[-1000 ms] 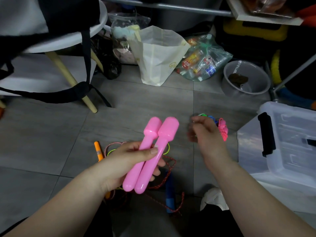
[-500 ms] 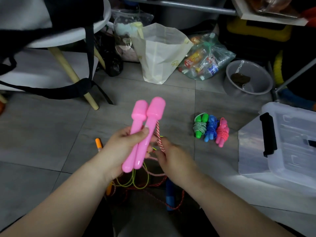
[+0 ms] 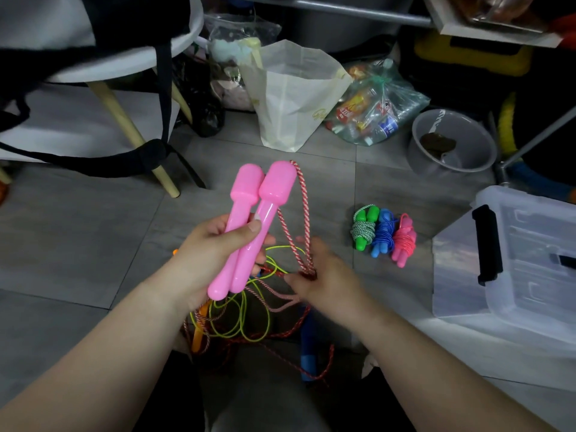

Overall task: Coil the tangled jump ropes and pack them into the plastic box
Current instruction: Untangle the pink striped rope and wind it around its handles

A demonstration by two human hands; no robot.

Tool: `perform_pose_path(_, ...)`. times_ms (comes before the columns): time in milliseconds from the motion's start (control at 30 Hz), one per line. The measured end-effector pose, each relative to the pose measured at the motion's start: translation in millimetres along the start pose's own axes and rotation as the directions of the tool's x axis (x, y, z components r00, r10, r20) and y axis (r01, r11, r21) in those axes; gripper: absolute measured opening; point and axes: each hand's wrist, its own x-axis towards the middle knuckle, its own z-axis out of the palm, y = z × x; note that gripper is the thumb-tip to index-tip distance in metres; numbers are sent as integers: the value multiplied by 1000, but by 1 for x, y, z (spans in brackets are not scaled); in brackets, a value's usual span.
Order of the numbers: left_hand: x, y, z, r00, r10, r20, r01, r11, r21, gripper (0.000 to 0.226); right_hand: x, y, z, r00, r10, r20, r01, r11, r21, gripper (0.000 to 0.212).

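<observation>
My left hand [image 3: 215, 257] grips two pink jump-rope handles [image 3: 252, 219] side by side, heads pointing up. Their red-and-white rope [image 3: 304, 213] runs from the handle tops down to my right hand [image 3: 324, 275], which pinches it low near the floor. Under my hands lies a tangle of yellow-green and red ropes [image 3: 246, 319] with an orange handle [image 3: 199, 335] and a blue handle [image 3: 307, 344]. Three coiled ropes, green [image 3: 363, 227], blue [image 3: 382, 235] and pink [image 3: 404, 241], lie in a row on the floor. The clear plastic box [image 3: 514, 263] with black latches stands at the right.
A white stool [image 3: 131, 98] with wooden legs and black straps stands at the back left. A cream paper bag [image 3: 293, 98], a plastic bag of packets [image 3: 377, 104] and a grey bowl [image 3: 452, 141] line the back. The floor is grey tile.
My right hand came back from the coiled ropes to the pink handles, took hold of the red-and-white rope and pulled it down. The left hand raised the handles slightly.
</observation>
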Motion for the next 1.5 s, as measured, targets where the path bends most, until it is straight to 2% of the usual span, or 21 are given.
perform_pose_path(67,0,0,-1,1000,3,16,-3,1000,-18,13,6,1,-9,998,38,-58,-34,997,69,14)
perform_pose_path(167,1,-2,-3,1000,15,3,-15,998,-65,26,10,3,-12,989,25,-142,-11,995,97,26)
perform_pose_path(267,3,-3,-7,999,32,16,-30,992,-126,25,7,3,-4,997,14,-74,-12,999,34,7)
perform_pose_path(367,4,-4,-12,989,38,146,-7,979,-203,46,7,8,-1,997,66,-28,-66,998,-14,37)
perform_pose_path(467,4,-5,-14,973,-21,230,71,976,-207,65,14,9,-10,989,81,-120,-65,989,131,70)
perform_pose_path(600,4,-3,-17,908,-140,395,242,945,-219,65,26,5,-22,979,18,-203,52,942,330,74)
perform_pose_path(700,-2,2,-19,803,-191,565,450,816,-363,32,32,-11,-22,993,-45,-109,98,825,557,64)
perform_pose_path(733,-6,2,-27,848,-209,486,414,835,-363,34,33,-17,-21,997,-57,-56,80,756,650,61)
perform_pose_path(833,-11,-2,-31,794,-123,596,427,810,-402,40,36,-31,-13,992,-94,84,-20,543,840,32)
perform_pose_path(867,-13,-1,-30,781,-91,618,423,805,-415,40,36,-33,-12,987,-109,115,-41,523,851,24)
perform_pose_path(900,-14,-1,-32,783,-71,617,408,808,-425,41,37,-32,-11,982,-109,152,-70,538,840,31)
perform_pose_path(1000,-14,0,-57,904,-34,426,213,900,-380,43,38,-29,-8,958,-115,262,-150,579,801,46)
perform_pose_path(1067,-18,2,-54,935,-14,355,163,905,-394,38,36,-31,-6,939,-98,331,-219,570,792,47)
perform_pose_path(1100,-12,5,-51,936,24,351,131,901,-413,40,36,-31,-2,934,-81,347,-239,580,779,43)
perform_pose_path(1133,-6,9,-54,948,-6,317,153,884,-441,57,34,-31,2,936,-59,347,-240,614,752,38)
perform_pose_path(1200,-3,8,-57,995,21,99,18,926,-378,69,33,-28,14,949,-13,316,-199,751,630,29)
perform_pose_path(1267,-1,9,-53,994,87,-65,-102,951,-292,32,29,-28,21,961,5,275,-118,911,394,24)
perform_pose_path(1300,0,10,-49,981,95,-168,-121,981,-152,11,26,-29,22,969,-11,245,-49,970,239,20)
perform_pose_path(1333,1,8,-46,955,147,-258,-138,989,51,7,22,-31,22,973,-56,222,40,996,77,19)
perform_pose_path(1433,1,2,-42,894,356,-271,-143,801,582,4,7,-41,19,953,-170,253,253,904,-346,25)
perform_pose_path(1500,2,-6,-44,920,344,-186,-56,586,808,11,-1,-44,14,931,-222,289,349,773,-529,29)
